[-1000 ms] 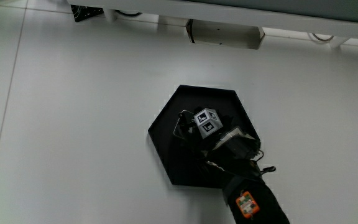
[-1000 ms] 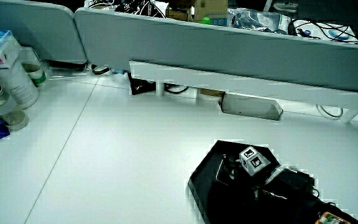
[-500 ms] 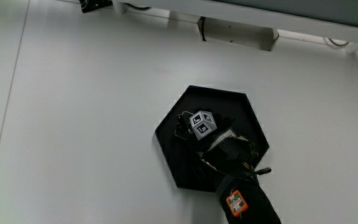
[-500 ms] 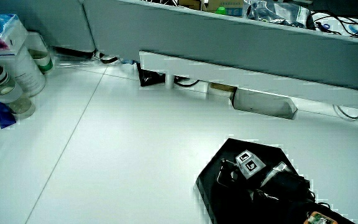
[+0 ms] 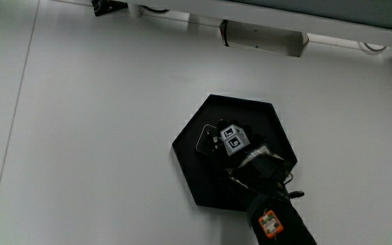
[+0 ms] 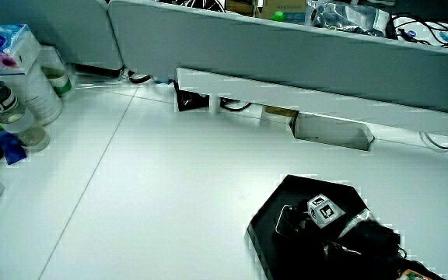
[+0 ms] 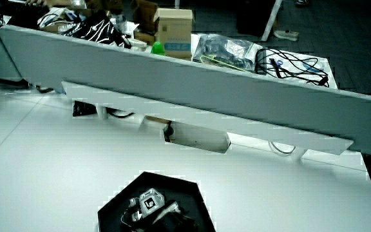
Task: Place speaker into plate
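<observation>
A black hexagonal plate (image 5: 252,111) lies on the white table, seen in both side views (image 6: 308,190) (image 7: 175,189). Inside it lies the speaker (image 5: 206,138), a small dark slab with rounded corners (image 6: 288,220), flat on the plate's floor. The hand (image 5: 218,144) in its black glove, patterned cube on its back, hovers over the plate beside the speaker, on the person's side of it (image 6: 313,222) (image 7: 142,210). Its fingers are loose at the speaker's nearer edge, and most of the speaker shows uncovered. The forearm (image 5: 271,221) carries an orange tag.
A white box (image 5: 260,38) sits at the foot of the low partition (image 6: 302,54), farther from the person than the plate. Bottles and a tissue box (image 6: 10,54) stand at the table's edge. Cables and boxes (image 7: 172,26) lie past the partition.
The hand has drawn back a little toward the person, uncovering the speaker, which now lies flat in the plate.
</observation>
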`<state>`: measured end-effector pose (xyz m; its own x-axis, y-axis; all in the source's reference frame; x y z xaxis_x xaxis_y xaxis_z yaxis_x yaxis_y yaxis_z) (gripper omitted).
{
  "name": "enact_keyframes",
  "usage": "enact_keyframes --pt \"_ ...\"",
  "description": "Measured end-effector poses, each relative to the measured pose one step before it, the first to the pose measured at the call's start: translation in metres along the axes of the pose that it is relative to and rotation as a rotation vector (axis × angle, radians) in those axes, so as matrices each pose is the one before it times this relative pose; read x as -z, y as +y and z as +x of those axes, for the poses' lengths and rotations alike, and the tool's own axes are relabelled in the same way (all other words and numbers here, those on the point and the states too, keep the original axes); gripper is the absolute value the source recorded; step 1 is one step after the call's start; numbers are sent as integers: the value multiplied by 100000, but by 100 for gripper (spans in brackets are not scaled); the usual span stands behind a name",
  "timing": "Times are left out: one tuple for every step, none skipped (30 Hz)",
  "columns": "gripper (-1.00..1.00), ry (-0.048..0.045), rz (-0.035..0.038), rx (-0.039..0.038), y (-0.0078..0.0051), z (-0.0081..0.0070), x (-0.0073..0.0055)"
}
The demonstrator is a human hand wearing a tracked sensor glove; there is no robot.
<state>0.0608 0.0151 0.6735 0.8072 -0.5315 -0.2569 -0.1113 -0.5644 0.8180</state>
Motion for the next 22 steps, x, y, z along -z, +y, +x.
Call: enact_keyframes --pt "-64 1336 1235 -1072 -71 289 208" --pt "-73 1336 1235 -1072 -77 291 203" --pt "-82 2521 714 -871 -42 312 271" --pt "-91 3814 4472 -3354 -691 316 -231" --pt "-100 1061 1513 1439 -412 276 39" --pt "-100 2851 3161 -50 -770 348 -250" --pt "-100 3805 3573 -1812 -397 298 132" --pt "-100 1785 3700 1495 -668 354 -232" --pt "-100 3716 -1424 -1772 231 384 959" --pt "-100 5381 4191 -2618 -581 383 -26" --pt "-100 2629 4308 -499 -781 252 -405" --pt "-100 4254 306 -2054 53 427 775" --pt "-100 3838 3347 1464 -513 428 -30" --pt "-100 2275 152 1663 -200 587 496" --pt "-100 -104 5198 -665 -891 292 -457" --pt "-100 2016 1122 -744 -343 183 0" --pt "-100 2016 1122 -744 -344 180 -7" --pt "-100 2016 1122 -744 -345 178 -15" --pt "-100 2016 1122 -744 -346 175 -22" --pt "-100 2016 1122 -744 -347 172 -30" --pt "-100 2016 1122 -744 -348 168 -37" --pt "-100 2016 1122 -744 -349 165 -44"
